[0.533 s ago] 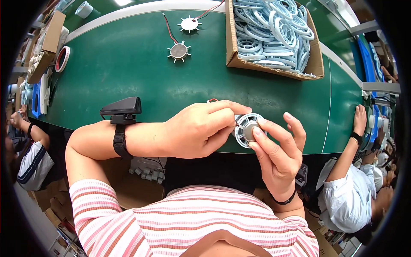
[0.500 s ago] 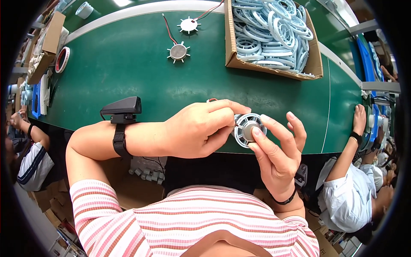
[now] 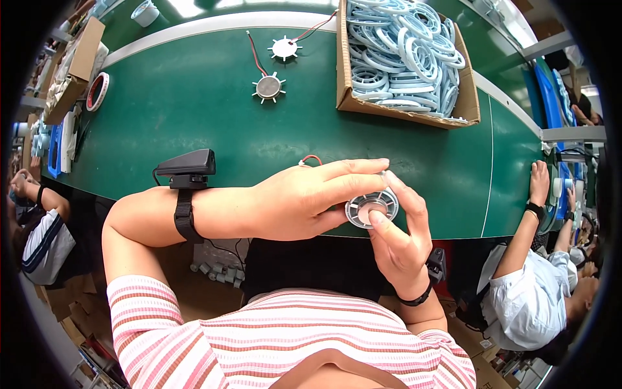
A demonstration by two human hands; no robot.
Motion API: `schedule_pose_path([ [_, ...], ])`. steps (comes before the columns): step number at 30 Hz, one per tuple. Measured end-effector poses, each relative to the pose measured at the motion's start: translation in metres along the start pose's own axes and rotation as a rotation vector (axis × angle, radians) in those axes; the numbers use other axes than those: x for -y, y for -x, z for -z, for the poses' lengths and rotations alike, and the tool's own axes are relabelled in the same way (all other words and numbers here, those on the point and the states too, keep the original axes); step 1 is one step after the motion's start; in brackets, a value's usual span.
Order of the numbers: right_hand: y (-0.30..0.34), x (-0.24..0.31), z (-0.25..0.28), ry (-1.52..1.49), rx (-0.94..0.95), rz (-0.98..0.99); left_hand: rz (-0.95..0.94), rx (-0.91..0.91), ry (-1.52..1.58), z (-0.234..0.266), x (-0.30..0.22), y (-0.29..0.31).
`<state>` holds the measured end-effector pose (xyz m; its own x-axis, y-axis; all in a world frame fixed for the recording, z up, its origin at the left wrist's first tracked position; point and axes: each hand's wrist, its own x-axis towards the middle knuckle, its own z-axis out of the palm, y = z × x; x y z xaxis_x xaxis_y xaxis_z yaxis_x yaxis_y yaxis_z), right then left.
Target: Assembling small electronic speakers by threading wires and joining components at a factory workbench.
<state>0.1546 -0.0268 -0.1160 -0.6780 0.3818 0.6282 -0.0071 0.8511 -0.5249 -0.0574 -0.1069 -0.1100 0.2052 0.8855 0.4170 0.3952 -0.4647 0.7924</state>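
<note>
Near the front edge of the table, both hands hold a light blue plastic ring [image 3: 391, 201] with a round metal-faced spoked disc [image 3: 366, 211] set inside it. My left hand [image 3: 295, 201] grips it from the left, index and middle fingers stretched over its far side. My right hand [image 3: 402, 246] closes on it from the right, thumb pressed on the disc's face and fingers at the rim. A short red wire [image 3: 313, 157] with a white plug shows beyond my left hand; its other end is hidden.
Two loose spoked discs with wires, one metal-faced [image 3: 269, 87] and one white [image 3: 284, 48], lie farther back. A cardboard box [image 3: 414, 118] full of light blue rings stands back right. A tape roll [image 3: 97, 91] is at left. A co-worker's hand [image 3: 539, 181] rests at right.
My right hand has moved left and its fingers have closed in around the rim. The ring and disc have tilted and shifted slightly nearer to me. More of the red wire shows.
</note>
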Motion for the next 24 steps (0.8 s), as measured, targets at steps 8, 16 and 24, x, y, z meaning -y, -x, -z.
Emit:
schedule_pose_path([
  [8,-0.045,0.011,0.055,0.002,0.403,-0.243,0.387,0.098,0.043,0.012,-0.014,0.002],
  [16,-0.047,-0.01,0.019,-0.033,0.31,-0.161,0.027,-0.266,0.032,0.014,-0.002,-0.001],
  [24,-0.028,-0.045,0.076,0.328,0.083,-0.381,0.001,-0.573,-0.515,0.091,0.045,-0.023],
])
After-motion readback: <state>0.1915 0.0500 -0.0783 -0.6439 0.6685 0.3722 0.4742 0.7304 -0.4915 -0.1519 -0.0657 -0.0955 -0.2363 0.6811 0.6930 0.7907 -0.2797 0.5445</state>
